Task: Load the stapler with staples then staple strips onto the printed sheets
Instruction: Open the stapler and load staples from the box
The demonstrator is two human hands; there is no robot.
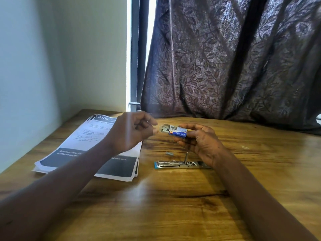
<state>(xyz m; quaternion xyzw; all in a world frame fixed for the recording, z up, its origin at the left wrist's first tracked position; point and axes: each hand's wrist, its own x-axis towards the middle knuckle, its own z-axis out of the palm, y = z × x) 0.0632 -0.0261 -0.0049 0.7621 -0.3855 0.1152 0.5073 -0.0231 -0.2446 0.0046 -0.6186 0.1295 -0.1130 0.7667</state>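
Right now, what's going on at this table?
A person's right hand holds an open staple box above the wooden table. The left hand, fingers curled, is at its open end; whether it pinches staples is unclear. The stapler lies opened on the table beside a stack of printed sheets, a short staple strip near it.

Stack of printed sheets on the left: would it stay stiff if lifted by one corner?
Probably floppy: the stack of printed sheets is loose paper with unevenly fanned edges, so a lifted corner would likely droop. Pushed, the top sheets may slide apart; nothing visibly binds them.
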